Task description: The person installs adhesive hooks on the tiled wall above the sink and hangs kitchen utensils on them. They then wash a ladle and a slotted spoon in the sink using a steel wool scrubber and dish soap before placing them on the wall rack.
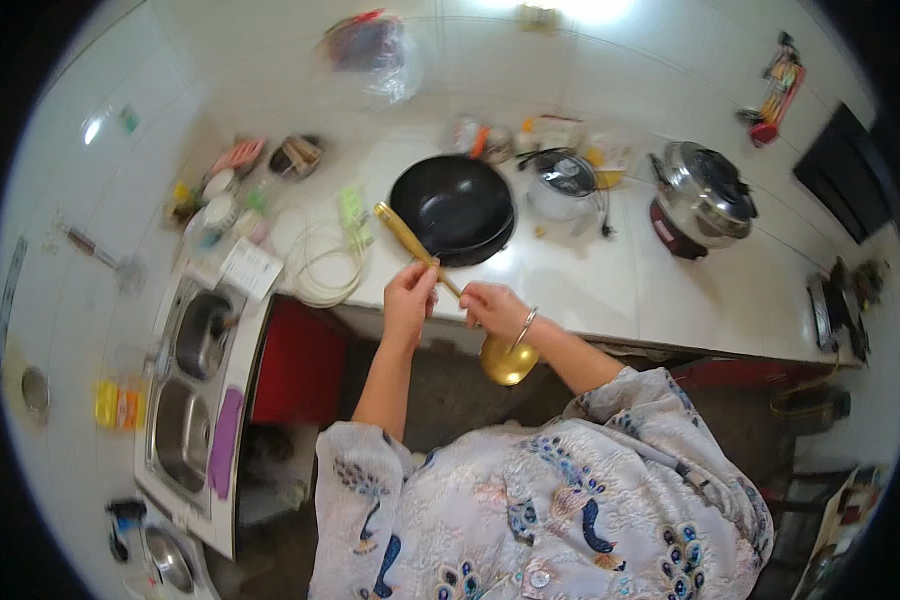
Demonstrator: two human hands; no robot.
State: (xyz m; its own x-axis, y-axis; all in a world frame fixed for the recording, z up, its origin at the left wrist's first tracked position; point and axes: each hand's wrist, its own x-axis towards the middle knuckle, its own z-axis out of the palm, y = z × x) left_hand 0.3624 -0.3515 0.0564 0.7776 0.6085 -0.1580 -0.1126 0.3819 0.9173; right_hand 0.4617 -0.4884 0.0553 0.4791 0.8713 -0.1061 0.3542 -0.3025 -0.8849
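Observation:
A gold-coloured ladle [404, 231] slants across in front of me, just off the counter's front edge. Its wide handle end points up and away to the left, and its round bowl hangs low, close to my right wrist. My left hand [411, 298] is closed with its fingertips on the middle of the handle. Farther down, toward the bowl, my right hand [494, 306] pinches the thin part of the shaft; a silver bangle circles that wrist. Beyond both hands a black wok [453, 205] sits on the counter, and the handle's end reaches toward its near left rim.
Right of the wok stand a small pot with a glass lid [566, 174] and a large steel cooker [705, 195]. Left are a coiled pale hose [320, 275], a white paper [251, 268], and a double steel sink [182, 425] with a purple cloth [226, 440] on its edge.

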